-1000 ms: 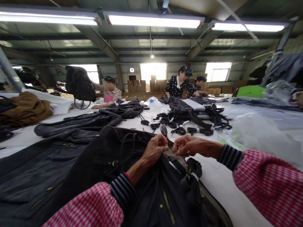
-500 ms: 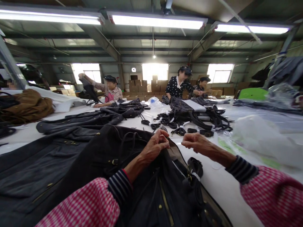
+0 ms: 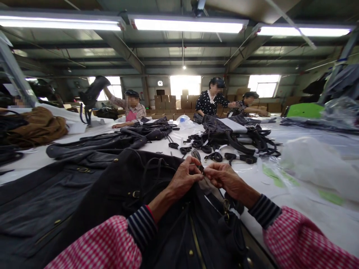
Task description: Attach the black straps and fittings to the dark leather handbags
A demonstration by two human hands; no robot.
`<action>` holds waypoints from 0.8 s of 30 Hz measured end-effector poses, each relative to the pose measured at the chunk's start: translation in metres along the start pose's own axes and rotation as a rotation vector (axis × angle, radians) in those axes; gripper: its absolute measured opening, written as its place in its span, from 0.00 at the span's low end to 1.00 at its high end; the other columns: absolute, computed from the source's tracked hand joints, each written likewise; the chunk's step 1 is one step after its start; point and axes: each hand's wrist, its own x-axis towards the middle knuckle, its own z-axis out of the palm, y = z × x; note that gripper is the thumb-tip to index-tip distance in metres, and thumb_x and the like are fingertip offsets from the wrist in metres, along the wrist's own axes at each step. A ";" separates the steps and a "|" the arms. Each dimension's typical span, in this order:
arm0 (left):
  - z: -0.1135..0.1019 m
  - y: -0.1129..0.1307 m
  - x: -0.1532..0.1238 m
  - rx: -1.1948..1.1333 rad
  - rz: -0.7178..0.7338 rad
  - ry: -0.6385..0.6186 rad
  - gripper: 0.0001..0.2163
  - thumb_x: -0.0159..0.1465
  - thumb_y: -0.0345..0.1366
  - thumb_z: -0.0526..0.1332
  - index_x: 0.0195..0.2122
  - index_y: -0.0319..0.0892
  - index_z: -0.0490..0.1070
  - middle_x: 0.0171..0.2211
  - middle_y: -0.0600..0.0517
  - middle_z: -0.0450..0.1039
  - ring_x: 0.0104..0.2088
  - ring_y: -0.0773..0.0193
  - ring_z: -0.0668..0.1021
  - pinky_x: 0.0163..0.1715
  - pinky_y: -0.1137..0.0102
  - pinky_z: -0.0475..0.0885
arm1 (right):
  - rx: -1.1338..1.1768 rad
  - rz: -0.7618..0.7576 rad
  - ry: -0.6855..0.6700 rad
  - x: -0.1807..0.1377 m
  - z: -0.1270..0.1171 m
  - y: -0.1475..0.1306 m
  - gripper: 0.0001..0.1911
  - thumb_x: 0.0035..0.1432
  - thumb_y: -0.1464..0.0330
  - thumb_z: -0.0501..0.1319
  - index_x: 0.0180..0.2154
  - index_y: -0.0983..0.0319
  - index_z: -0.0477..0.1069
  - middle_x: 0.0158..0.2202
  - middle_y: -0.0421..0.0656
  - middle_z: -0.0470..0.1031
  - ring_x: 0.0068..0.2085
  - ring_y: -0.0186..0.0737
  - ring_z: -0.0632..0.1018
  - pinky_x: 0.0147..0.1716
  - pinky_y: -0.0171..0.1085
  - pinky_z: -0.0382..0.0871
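A black bag (image 3: pixel 174 231) with a brass zipper lies in front of me, its top edge raised toward my hands. At that edge my left hand (image 3: pixel 183 177) is closed in a pinch, thumb against fingers. My right hand (image 3: pixel 227 181) meets it there, fingertips also pinched together. Between the two sets of fingertips shows a small dark tab (image 3: pixel 201 169); its exact kind is too small to tell. A black strap (image 3: pixel 234 231), bundled with a white band and a brass clip, hangs on the bag's right side, below my right hand.
More dark bags (image 3: pixel 64 183) lie to the left. Coiled black straps (image 3: pixel 217 155) and a stacked bag pile (image 3: pixel 224 127) are ahead. Clear plastic (image 3: pixel 316 160) covers the right of the white table (image 3: pixel 269 220). Co-workers (image 3: pixel 214 99) stand across; a brown bag (image 3: pixel 36 127) sits far left.
My right hand has moved left and in to meet my left hand at the small tab. My left hand stays near the bag's edge. A co-worker at left has lifted a dark bag.
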 end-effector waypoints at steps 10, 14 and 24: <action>0.001 0.000 0.000 0.322 0.043 -0.007 0.11 0.55 0.33 0.65 0.41 0.41 0.74 0.31 0.54 0.78 0.33 0.64 0.76 0.35 0.71 0.66 | -0.234 -0.063 0.055 -0.006 0.012 -0.008 0.12 0.45 0.62 0.69 0.24 0.63 0.72 0.17 0.34 0.67 0.17 0.26 0.65 0.16 0.28 0.52; -0.002 0.001 0.000 0.363 0.039 -0.030 0.07 0.58 0.37 0.65 0.31 0.40 0.80 0.30 0.53 0.78 0.35 0.62 0.76 0.37 0.69 0.64 | -0.176 -0.087 0.093 -0.006 0.010 -0.005 0.14 0.46 0.60 0.70 0.25 0.62 0.70 0.16 0.33 0.67 0.16 0.26 0.63 0.16 0.28 0.50; -0.001 -0.001 0.001 0.243 -0.002 -0.060 0.14 0.60 0.46 0.62 0.31 0.38 0.76 0.25 0.53 0.73 0.28 0.66 0.71 0.31 0.70 0.63 | -0.073 -0.047 -0.034 -0.010 -0.007 0.006 0.16 0.56 0.58 0.72 0.30 0.65 0.76 0.23 0.37 0.72 0.19 0.25 0.67 0.15 0.26 0.53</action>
